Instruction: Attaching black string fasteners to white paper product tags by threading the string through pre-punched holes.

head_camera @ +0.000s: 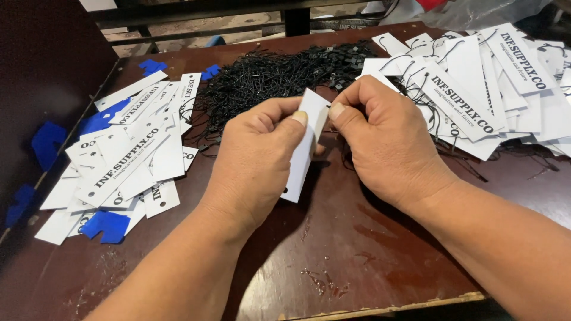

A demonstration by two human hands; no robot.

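Now both hands' fingers pinch white tag [303, 148]: left hand [256, 160], right hand [386, 139], over black strings [267, 74].

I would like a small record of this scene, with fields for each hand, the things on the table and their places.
left hand: holds a white card tag upright between thumb and fingers
right hand: pinches the top edge of the same tag
behind the hands: heap of black strings
left pile: white tags with some blue tags mixed in, no strings visible
right pile: white tags with black strings attached
table: dark brown, scratched surface
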